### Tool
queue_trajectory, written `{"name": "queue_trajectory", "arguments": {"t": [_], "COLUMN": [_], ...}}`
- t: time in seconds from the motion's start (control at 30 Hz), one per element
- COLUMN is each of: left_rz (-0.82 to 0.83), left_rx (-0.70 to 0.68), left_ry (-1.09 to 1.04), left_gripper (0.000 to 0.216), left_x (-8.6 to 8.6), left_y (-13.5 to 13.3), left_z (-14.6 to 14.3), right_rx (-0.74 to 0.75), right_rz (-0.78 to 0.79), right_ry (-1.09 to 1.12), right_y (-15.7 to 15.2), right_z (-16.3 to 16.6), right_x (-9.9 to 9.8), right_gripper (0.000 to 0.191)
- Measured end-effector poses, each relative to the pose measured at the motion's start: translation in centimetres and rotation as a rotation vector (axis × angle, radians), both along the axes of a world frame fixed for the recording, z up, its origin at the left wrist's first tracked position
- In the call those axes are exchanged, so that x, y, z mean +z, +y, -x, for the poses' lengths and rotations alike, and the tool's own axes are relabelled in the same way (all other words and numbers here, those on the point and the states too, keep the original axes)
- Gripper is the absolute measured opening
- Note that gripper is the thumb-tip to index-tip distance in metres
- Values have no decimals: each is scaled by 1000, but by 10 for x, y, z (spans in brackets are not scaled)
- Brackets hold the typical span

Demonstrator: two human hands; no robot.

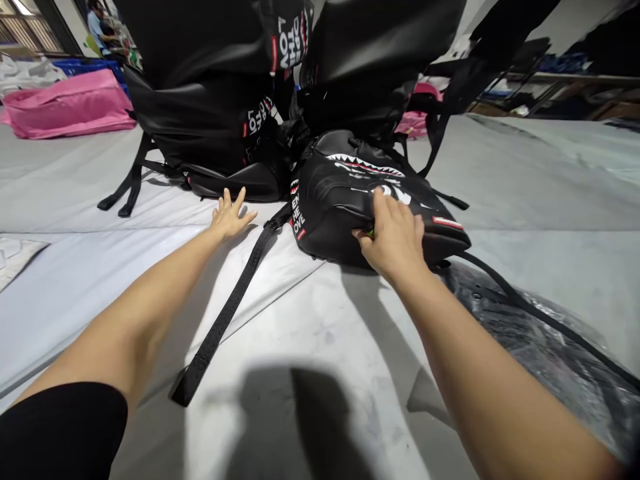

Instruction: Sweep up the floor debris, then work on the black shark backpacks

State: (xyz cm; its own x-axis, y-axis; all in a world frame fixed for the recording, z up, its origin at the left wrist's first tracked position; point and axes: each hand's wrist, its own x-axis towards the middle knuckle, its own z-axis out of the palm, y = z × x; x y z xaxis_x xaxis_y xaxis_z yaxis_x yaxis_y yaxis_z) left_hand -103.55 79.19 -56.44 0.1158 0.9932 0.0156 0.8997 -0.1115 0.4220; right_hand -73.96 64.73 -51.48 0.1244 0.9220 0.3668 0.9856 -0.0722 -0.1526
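Observation:
A black backpack (330, 227) with a white-toothed shark mouth and white lettering lies on the pale table (280, 320). My right hand (395, 230) grips its near edge, fingers on top and thumb in front. A bit of yellow-green shows by that thumb. My left hand (231, 215) is open with fingers spread, just in front of a stack of black backpacks (210, 127); whether the fingertips touch the lowest one I cannot tell. Between my arms a black strap (225, 313) runs from the backpack toward me.
Another stack of black backpacks (370, 67) rises behind. Clear plastic wrap (540, 347) lies at the right under a black strap. A pink bag (70, 103) sits at the back left, and a person in light blue (97, 27) is farther off.

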Motion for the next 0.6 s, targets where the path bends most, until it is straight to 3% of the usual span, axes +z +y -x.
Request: {"name": "queue_trajectory", "arguments": {"t": [0.07,0.2,0.37,0.5,0.6], "left_rz": [7,-16,75,50,17], "left_rx": [10,74,135,51,-64], "left_ry": [9,83,171,163,88], "left_gripper": [83,79,87,80,72], "left_x": [-7,-10,9,8,0], "left_y": [18,54,77,54,2], "left_z": [-7,-24,-31,-21,-6], "right_rx": [57,132,128,109,109], "right_rz": [83,104,127,168,191], "right_ry": [80,126,88,44,-21], "right_y": [19,34,34,31,21], "right_z": [-11,-24,-22,-19,-12], "right_x": [-16,-46,-45,-42,-43], "right_gripper": [58,41,30,37,52]}}
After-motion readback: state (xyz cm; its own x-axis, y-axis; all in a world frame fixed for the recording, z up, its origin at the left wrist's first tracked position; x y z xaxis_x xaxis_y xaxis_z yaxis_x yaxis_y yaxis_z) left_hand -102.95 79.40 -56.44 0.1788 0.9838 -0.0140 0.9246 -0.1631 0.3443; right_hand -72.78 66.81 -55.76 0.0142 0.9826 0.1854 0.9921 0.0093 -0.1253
